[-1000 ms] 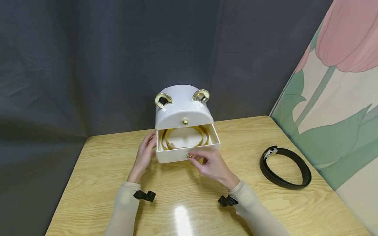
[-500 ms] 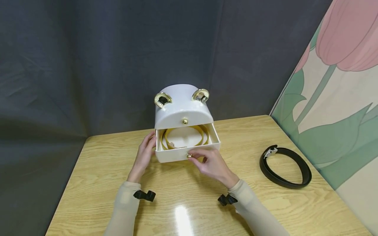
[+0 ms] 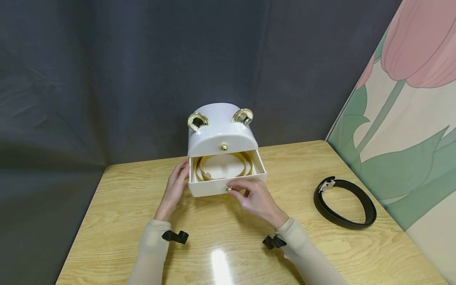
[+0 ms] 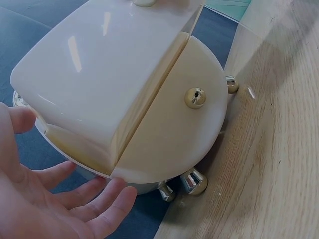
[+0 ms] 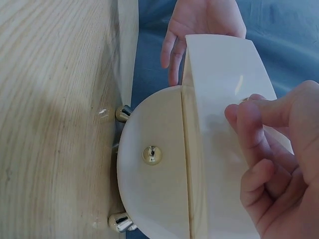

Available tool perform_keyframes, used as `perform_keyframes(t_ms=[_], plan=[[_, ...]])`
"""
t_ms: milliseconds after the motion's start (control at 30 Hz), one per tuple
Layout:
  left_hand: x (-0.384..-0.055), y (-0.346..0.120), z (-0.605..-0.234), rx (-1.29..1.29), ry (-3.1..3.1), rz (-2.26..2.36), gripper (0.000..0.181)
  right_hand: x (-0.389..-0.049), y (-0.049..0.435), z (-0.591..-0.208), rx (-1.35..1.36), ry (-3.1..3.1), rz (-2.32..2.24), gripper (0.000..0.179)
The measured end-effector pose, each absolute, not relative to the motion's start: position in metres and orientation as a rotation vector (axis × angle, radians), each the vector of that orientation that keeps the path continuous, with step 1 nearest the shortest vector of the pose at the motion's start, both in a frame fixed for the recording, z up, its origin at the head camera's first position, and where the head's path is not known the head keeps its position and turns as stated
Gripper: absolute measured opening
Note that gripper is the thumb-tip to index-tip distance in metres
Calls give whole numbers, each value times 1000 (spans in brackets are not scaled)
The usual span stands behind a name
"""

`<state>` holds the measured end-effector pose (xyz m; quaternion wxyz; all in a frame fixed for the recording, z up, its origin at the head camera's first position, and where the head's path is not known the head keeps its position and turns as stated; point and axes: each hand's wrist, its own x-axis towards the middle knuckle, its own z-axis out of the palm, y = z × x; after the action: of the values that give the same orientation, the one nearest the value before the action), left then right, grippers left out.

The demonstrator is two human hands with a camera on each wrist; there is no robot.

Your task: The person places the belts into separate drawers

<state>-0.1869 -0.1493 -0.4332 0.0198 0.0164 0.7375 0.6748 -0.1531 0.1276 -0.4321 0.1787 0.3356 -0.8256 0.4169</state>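
A white storage box (image 3: 220, 118) with gold ear-shaped loops stands at the back of the table, its middle drawer (image 3: 208, 189) pulled out. Inside that drawer lies a coiled yellow belt (image 3: 245, 164). My right hand (image 3: 256, 198) pinches the drawer's small gold knob (image 3: 228, 189) between thumb and forefinger; in the right wrist view the fingers mostly cover it. Along the box's left side rests my left hand (image 3: 173, 190), its fingers extended and slightly spread near the drawer edge in the left wrist view. A lower drawer front (image 4: 174, 124) with its own gold knob (image 4: 195, 98) is closed.
A coiled black belt (image 3: 333, 216) with a silver buckle lies at the right of the wooden table (image 3: 117, 221). Behind the table hangs a dark curtain (image 3: 149, 79); a tulip-patterned panel (image 3: 395, 166) borders the right edge. Gold feet (image 4: 194, 181) hold the box up.
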Motion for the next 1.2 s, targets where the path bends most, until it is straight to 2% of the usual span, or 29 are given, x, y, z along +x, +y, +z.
perform_keyframes(t_ms=[1200], plan=[[-187, -148, -437, 64, 2299, 2102, 62, -163, 122, -432, 797, -2407, 1138, 19]])
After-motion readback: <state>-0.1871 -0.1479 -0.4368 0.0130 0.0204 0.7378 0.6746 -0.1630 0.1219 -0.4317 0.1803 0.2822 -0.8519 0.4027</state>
